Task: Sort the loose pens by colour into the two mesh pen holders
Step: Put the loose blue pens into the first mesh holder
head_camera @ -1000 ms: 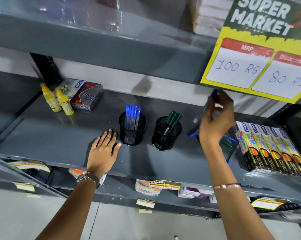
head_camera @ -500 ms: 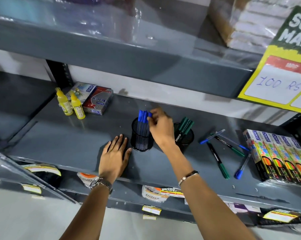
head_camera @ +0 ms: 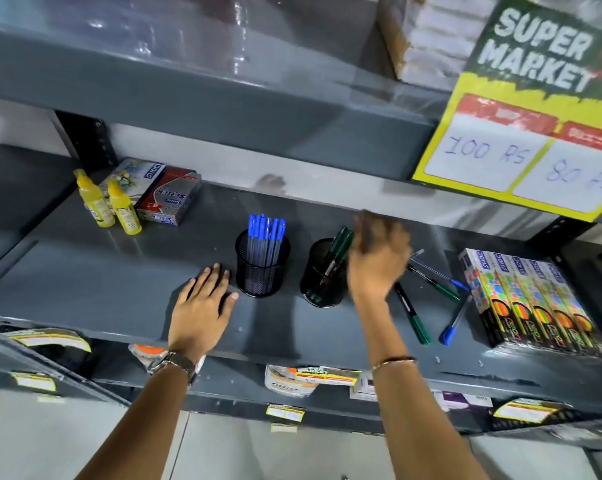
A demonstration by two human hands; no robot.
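Two black mesh pen holders stand mid-shelf. The left holder is packed with several blue pens. The right holder has a few green pens leaning in it. Loose pens lie to the right: a green one, another green one and a blue one. My left hand lies flat on the shelf beside the left holder, fingers spread. My right hand is blurred, just right of the green holder and above the loose pens, with nothing seen in it.
The grey metal shelf carries two yellow glue bottles and small boxes at the back left, and colourful pen boxes at the right. A price sign hangs from the shelf above. Taped goods sit on the lower shelf.
My right hand carried a blue pen from the right to the left holder, dropped it in, and has swung back right past the green holder. The left hand stayed put.
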